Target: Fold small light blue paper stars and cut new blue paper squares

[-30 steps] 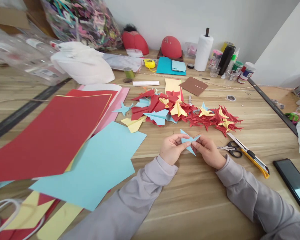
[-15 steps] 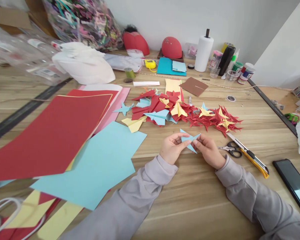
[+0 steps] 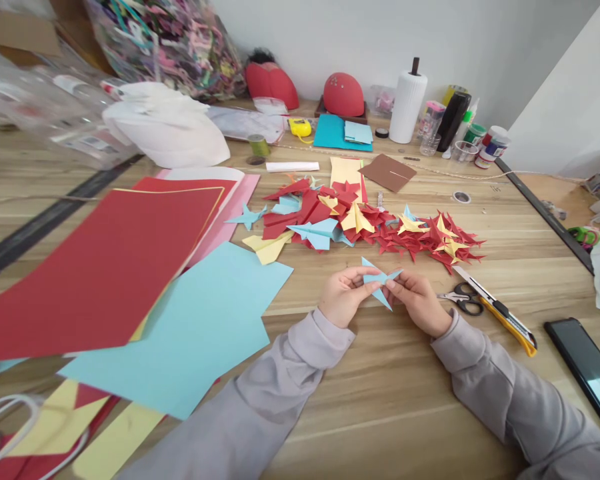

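Blue paper piece: I am holding this folded, pointed blue paper piece (image 3: 380, 278) off the table (image 3: 360, 413), between my two hands and in front of me.
Left hand: my left hand (image 3: 341, 298) is clamping it from 9 o'clock, thumb near me, forefinger on the far side.
Right hand: my right hand (image 3: 420, 301) is pinching from 3 o'clock, thumb pressing near the middle; its other fingertips are mostly hiding.
Points of the piece: one is poking out toward 11 o'clock, one toward 5, a shorter one toward 2, past my right thumb.
Fold: I am apparently shaping or pressing a crease; the next move seems to be calling for a steady left pinch and light, exact right-thumb pressure.
Paper pile: the folded pieces (image 3: 325, 213) are lying between 11 and 1 o'clock, apart from my fingers.
Tools: scissors (image 3: 465, 299) and cutter (image 3: 501, 309) are resting toward 3 o'clock, just beyond my right hand.
Blue sheet: the flat sheet (image 3: 200, 327) is lying toward 8 o'clock.
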The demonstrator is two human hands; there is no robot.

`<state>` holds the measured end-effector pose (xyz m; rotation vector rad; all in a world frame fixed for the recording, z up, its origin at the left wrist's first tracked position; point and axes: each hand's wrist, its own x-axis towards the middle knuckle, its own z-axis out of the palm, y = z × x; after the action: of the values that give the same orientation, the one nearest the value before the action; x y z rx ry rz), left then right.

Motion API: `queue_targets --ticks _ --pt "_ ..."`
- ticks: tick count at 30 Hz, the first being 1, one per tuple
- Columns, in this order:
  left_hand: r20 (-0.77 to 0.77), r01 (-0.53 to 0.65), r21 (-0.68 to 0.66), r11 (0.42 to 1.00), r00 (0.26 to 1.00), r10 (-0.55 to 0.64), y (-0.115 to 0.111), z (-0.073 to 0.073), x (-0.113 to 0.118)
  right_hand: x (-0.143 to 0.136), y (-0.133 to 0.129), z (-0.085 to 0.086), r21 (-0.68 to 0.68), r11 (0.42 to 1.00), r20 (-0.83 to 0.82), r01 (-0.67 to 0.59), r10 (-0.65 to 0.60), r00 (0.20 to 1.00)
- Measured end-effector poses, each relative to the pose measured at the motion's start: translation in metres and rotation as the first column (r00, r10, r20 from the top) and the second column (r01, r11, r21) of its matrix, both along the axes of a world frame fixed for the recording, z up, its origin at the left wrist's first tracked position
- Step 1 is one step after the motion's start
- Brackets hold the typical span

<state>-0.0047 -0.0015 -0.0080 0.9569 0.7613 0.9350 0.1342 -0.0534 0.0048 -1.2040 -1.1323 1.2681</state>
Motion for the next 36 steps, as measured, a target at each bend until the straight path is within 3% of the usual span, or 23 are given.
queue_targets --ticks 5,10,16,18,21,23,27,32,36 --pt "0.026 0.035 0.021 0.999 0.999 -0.036 0.000 0.000 -0.002 0.000 -0.001 0.005 -0.009 0.999 -0.040 0.032 -0.033 0.999" --pt "-0.041 0.069 0.103 0.992 0.997 -0.065 -0.001 -0.002 -0.004 -0.002 -0.002 0.007 -0.012 0.999 -0.038 0.041 -0.041 0.998" --pt "-0.004 0.037 0.206 0.978 0.999 -0.037 -0.003 -0.004 -0.003 0.000 0.001 0.001 0.003 0.984 -0.028 0.177 -0.177 0.984" --pt "-0.047 0.018 0.328 0.945 0.999 -0.002 -0.005 -0.003 -0.002 0.001 0.002 0.000 0.020 0.975 -0.026 0.223 -0.222 0.975" --pt "-0.164 0.003 0.560 0.828 0.981 0.107 -0.009 0.000 -0.002 0.002 0.002 -0.001 0.028 0.976 -0.008 0.216 -0.216 0.976" --pt "-0.208 0.001 0.645 0.764 0.962 0.174 -0.010 0.001 -0.003 0.002 0.001 0.000 0.024 0.981 -0.010 0.194 -0.194 0.981" --pt "-0.229 -0.013 0.645 0.764 0.951 0.210 -0.010 0.000 -0.004 0.003 0.000 0.001 0.021 0.987 -0.019 0.158 -0.157 0.987" --pt "-0.259 0.046 0.624 0.780 0.954 0.151 -0.009 0.001 -0.006 0.003 0.000 0.004 0.033 0.987 -0.038 0.155 -0.153 0.987" --pt "-0.287 0.088 0.618 0.781 0.950 0.120 -0.011 0.005 -0.005 0.000 0.000 0.006 0.042 0.993 0.042 0.109 -0.111 0.993"
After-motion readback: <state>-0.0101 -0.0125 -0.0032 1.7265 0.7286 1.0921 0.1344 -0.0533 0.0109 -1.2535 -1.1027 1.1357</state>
